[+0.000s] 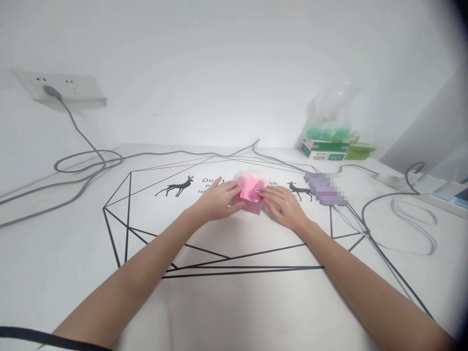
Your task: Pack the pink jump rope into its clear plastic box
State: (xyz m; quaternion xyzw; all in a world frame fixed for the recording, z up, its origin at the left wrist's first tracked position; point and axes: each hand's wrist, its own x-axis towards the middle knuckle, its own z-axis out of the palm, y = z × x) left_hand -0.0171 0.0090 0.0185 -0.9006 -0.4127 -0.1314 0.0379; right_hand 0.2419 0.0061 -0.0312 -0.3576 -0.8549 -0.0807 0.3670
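Note:
A small pink box rests on the table in the middle of the head view. Bright pink contents show at its top, with clear plastic around them; what they are I cannot make out. My left hand grips the box from the left, its thumb at the front and its fingers at the upper edge. From the right, the fingers of my right hand press on the box's side and the pink contents. Fingertips of both hands partly cover it.
Behind the right hand lies a blurred purple object, with a thin cable beside it. Green-and-white boxes and a plastic bag stand at the back right. Grey cables cross the table's back and left, one running to a wall socket.

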